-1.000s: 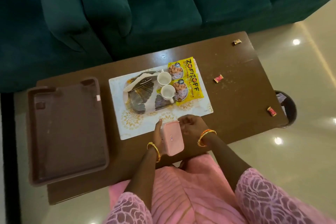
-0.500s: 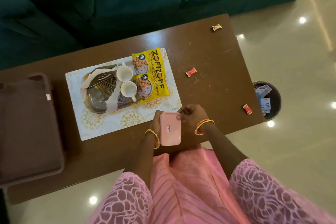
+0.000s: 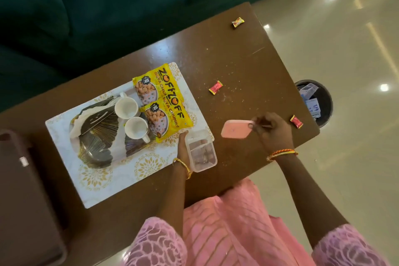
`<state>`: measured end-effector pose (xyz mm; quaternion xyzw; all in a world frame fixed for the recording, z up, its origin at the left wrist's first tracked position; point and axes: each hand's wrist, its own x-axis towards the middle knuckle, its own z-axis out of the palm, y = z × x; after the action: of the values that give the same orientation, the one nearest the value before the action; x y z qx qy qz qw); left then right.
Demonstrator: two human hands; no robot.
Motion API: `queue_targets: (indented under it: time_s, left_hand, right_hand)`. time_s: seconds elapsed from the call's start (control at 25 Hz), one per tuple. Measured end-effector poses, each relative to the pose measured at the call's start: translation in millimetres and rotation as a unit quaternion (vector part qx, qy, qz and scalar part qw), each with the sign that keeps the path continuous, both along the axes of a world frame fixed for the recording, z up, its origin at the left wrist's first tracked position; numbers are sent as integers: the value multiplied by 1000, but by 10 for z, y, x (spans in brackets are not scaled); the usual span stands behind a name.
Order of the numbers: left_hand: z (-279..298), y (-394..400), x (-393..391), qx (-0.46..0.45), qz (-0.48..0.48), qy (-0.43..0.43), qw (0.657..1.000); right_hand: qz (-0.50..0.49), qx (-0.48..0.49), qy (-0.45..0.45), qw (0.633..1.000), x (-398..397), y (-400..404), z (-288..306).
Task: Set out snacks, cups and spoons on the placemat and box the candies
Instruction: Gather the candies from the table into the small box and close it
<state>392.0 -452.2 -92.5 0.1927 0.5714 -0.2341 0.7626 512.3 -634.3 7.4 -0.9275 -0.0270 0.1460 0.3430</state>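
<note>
A clear plastic box [image 3: 201, 150] stands open at the placemat's [image 3: 112, 181] right edge, and my left hand [image 3: 183, 147] holds its left side. My right hand [image 3: 272, 130] grips the box's pink lid [image 3: 236, 129] and holds it to the right of the box, just above the table. On the placemat lie a black and gold plate [image 3: 97, 136], two white cups [image 3: 126, 107] [image 3: 136, 128] and two yellow snack packets [image 3: 164, 101]. Three wrapped candies lie loose on the brown table: one at the far end [image 3: 238, 22], one mid-table [image 3: 215, 87], one by my right hand [image 3: 296, 121].
A brown tray [image 3: 26, 196] sits at the table's left end. A dark green sofa [image 3: 90, 6] runs along the far side. A black waste bin [image 3: 317, 103] with papers stands on the glossy floor past the table's right edge.
The pink lid has come off the box: my right hand carried it to the right while my left hand kept the clear box in place. The camera swung right.
</note>
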Motion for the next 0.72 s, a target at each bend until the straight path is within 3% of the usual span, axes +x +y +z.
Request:
queue_targets:
  time_s: [0.08, 0.2, 0.32, 0.48, 0.72]
  left_hand:
    - [42, 20, 68, -38, 11, -23, 999]
    - [23, -32, 205, -94, 30, -67, 993]
    - [-19, -118, 312, -109, 37, -104, 988]
    - [-69, -231, 340, -117, 54, -113, 985]
    - [-75, -443, 382, -104, 30, -63, 992]
  right_hand:
    - [36, -50, -84, 995, 3, -92, -181]
    - [111, -95, -137, 980, -143, -145, -549]
    - [154, -136, -126, 970, -269, -240, -895]
    - [153, -123, -90, 976, -374, -293, -1071]
    - [-90, -138, -100, 981, 133, -699, -984]
